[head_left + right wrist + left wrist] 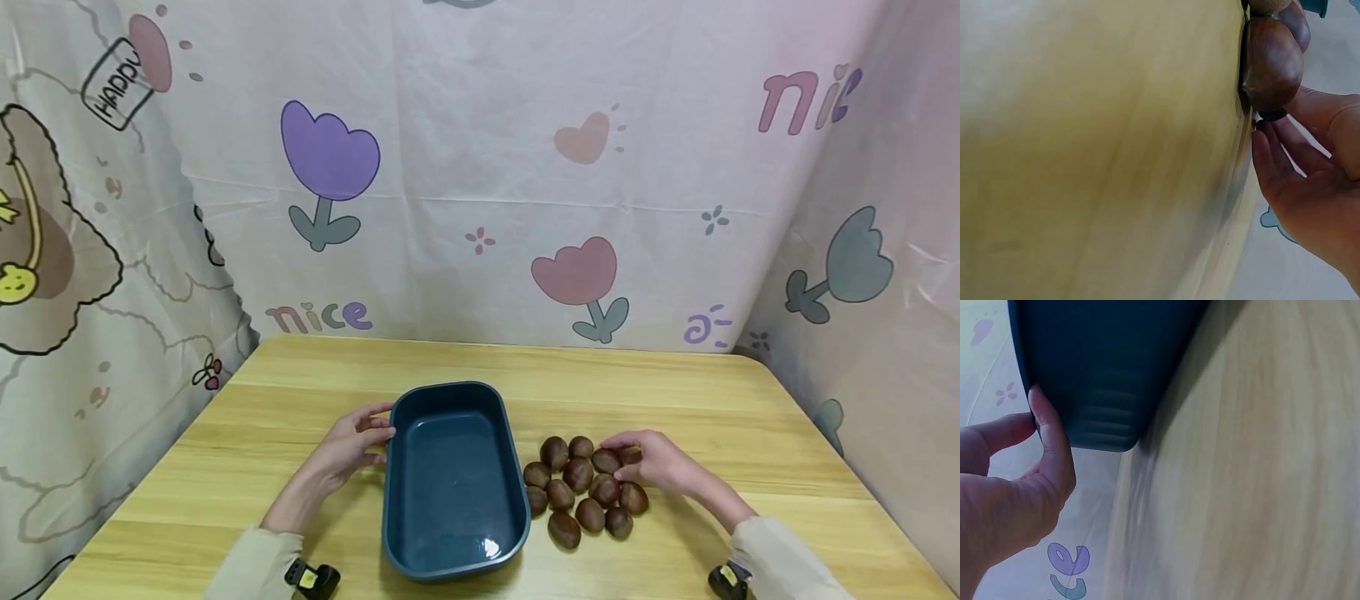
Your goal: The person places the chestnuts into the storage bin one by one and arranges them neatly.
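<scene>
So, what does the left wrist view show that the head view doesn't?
Only the left wrist view shows the ridge-like bands on the outside of the blue tray.

Only the head view shows the chestnuts, the right hand and the tray's inside.

Both show the left hand at the tray, the wooden table and the patterned cloth behind.

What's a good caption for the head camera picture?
A left hand holds a dark blue tray while the right hand touches brown chestnuts on a wooden table.
</scene>
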`<state>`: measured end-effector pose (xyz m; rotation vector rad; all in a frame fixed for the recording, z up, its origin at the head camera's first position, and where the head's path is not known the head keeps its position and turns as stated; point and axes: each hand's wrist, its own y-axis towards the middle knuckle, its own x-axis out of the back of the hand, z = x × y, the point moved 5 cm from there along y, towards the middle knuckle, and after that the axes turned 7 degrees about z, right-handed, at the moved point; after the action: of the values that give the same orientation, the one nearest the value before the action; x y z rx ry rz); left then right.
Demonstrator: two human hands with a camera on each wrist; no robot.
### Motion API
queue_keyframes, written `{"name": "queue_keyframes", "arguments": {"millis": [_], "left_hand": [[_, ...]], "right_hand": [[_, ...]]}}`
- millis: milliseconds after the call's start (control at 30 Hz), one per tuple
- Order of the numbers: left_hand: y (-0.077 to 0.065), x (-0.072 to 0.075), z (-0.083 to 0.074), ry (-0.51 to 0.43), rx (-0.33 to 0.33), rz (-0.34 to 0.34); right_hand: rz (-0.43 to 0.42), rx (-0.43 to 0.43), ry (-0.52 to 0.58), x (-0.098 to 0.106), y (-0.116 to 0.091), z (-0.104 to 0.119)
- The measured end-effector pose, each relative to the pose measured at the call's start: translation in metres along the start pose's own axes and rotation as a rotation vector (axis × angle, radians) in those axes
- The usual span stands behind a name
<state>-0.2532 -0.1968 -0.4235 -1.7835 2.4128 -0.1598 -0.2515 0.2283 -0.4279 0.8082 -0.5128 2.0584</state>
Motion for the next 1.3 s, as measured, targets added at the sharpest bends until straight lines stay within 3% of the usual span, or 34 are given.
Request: {"name": "queue_keyframes", "arguments": {"millis": [267,467,733,1300], "left_hand": [[0.001,0.001,0.006,-0.063,-0.004,-0.026],[-0.001,0.0,0.004,-0.057,0.001,-0.029],[-0.001,0.0,0.003,-0.073,0.005,-0.024],[-0.001,0.0,0.004,-0.068,0.016,-0.031]], "right_hand": [[-0.017,0.002,-0.049,0.01,0.003,-0.001],[-0.078,-0.055,-0.023,0.021,0.01,0.004],[-0.13,-0.089,0.048,0.026,0.03,0.029],[-0.117,-0.028,0.148,0.017,0.085,0.091]]}}
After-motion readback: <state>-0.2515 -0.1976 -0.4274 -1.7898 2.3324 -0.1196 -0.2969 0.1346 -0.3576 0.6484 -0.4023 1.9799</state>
